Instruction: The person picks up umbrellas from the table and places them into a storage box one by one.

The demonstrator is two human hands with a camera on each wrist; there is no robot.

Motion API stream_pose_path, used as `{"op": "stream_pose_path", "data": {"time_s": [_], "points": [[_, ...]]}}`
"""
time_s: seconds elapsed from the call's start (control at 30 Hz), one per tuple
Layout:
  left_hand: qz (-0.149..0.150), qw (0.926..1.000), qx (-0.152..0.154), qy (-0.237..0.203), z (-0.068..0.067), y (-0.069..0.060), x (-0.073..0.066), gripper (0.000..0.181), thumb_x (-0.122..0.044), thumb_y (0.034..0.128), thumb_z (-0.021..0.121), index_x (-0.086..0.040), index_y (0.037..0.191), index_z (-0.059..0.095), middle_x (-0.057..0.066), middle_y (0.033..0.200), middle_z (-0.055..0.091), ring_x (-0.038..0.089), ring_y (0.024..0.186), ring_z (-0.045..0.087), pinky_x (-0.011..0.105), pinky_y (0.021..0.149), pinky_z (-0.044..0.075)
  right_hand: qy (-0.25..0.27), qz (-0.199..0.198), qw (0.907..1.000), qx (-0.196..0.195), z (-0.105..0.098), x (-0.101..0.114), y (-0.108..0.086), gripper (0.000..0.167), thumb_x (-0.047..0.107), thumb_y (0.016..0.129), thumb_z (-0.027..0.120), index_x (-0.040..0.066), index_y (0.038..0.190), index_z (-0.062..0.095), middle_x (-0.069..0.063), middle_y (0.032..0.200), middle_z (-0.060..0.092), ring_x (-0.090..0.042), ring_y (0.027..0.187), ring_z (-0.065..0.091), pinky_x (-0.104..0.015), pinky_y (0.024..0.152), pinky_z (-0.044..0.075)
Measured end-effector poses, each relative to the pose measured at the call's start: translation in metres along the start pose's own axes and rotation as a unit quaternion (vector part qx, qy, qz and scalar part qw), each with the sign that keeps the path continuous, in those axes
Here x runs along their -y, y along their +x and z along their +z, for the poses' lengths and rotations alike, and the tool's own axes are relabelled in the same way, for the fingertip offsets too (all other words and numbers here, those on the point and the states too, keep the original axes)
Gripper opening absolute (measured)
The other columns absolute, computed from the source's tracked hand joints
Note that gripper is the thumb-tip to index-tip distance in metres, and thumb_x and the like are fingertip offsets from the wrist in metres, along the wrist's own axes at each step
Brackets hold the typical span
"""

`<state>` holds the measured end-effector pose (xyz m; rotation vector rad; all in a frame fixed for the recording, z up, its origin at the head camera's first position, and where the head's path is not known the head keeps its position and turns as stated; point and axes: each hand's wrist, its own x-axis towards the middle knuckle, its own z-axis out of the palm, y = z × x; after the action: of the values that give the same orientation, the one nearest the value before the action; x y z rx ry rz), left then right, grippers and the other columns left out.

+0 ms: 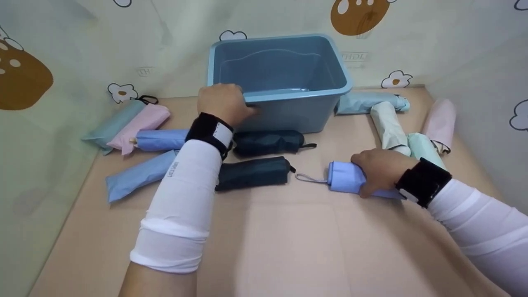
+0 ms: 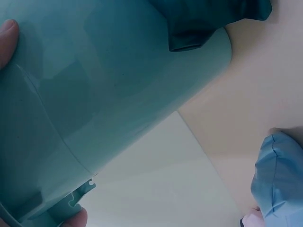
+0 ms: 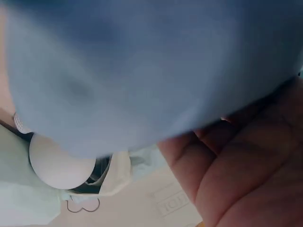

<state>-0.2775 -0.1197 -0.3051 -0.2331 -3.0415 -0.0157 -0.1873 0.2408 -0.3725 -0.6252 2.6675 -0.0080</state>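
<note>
My left hand [image 1: 222, 103] grips the near left corner of a blue-grey plastic bin's rim. The bin [image 1: 288, 113] stands upright at the back; its inner floor is mostly hidden. In the left wrist view, the thumb lies against the outer wall of the bin [image 2: 104, 104]. On the right, my right hand [image 1: 379, 169] holds a periwinkle-blue folded umbrella [image 1: 344, 177] lying on the table, its grey strap pointing left. That umbrella [image 3: 142, 71] fills much of the right wrist view, blurred. Two dark folded umbrellas [image 1: 270, 142] lie in front of the bin.
To the left lie a grey-green umbrella [image 1: 123, 121], a pink one [image 1: 144, 123] and two blue ones [image 1: 140, 175]. On the right are a light-blue umbrella [image 1: 363, 103], pale green ones [image 1: 387, 123] and a pink one [image 1: 441, 119]. Patterned cloth [image 1: 177, 49] walls the table [image 1: 288, 247].
</note>
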Motion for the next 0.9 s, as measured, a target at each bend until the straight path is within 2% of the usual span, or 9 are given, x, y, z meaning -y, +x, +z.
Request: {"op": "stream_pose_path", "data": {"time_s": [0.17, 0.37, 0.6, 0.9], "points": [[0.000, 1.0000, -0.001, -0.009, 0.001, 0.000, 0.001, 0.064, -0.070, 0.0864, 0.072, -0.013, 0.115, 0.076, 0.012, 0.098, 0.078, 0.034, 0.097, 0.072, 0.054, 0.089, 0.056, 0.001, -0.029, 0.9992, -0.029, 0.004, 0.005, 0.005, 0.067, 0.030, 0.073, 0.088, 0.004, 0.129, 0.062, -0.009, 0.109, 0.070, -0.026, 0.095, 0.065, -0.050, 0.089, 0.055], [0.003, 0.9999, -0.002, -0.010, 0.000, 0.000, 0.001, 0.059, -0.068, 0.0868, 0.074, -0.014, 0.109, 0.077, 0.010, 0.093, 0.078, 0.033, 0.093, 0.072, 0.053, 0.088, 0.056, 0.029, -0.057, 0.9942, -0.087, -0.003, 0.012, 0.010, 0.059, 0.023, 0.075, 0.086, 0.004, 0.126, 0.060, -0.010, 0.110, 0.069, -0.026, 0.095, 0.066, -0.051, 0.090, 0.056], [0.005, 1.0000, 0.001, 0.002, 0.000, -0.001, 0.002, 0.055, -0.068, 0.0878, 0.073, -0.014, 0.100, 0.079, 0.009, 0.086, 0.076, 0.031, 0.088, 0.072, 0.050, 0.083, 0.057, 0.077, -0.067, 0.9821, -0.158, -0.033, 0.023, 0.014, 0.053, 0.014, 0.081, 0.085, 0.009, 0.126, 0.057, -0.011, 0.119, 0.071, -0.031, 0.107, 0.069, -0.056, 0.101, 0.054], [0.006, 1.0000, -0.004, -0.001, 0.000, -0.001, 0.002, 0.058, -0.068, 0.0875, 0.073, -0.012, 0.095, 0.078, 0.008, 0.082, 0.074, 0.029, 0.083, 0.069, 0.050, 0.082, 0.057, 0.100, -0.089, 0.9600, -0.246, -0.084, 0.047, 0.018, 0.057, 0.018, 0.089, 0.084, 0.007, 0.135, 0.052, -0.014, 0.131, 0.065, -0.034, 0.117, 0.064, -0.059, 0.107, 0.050]]}}
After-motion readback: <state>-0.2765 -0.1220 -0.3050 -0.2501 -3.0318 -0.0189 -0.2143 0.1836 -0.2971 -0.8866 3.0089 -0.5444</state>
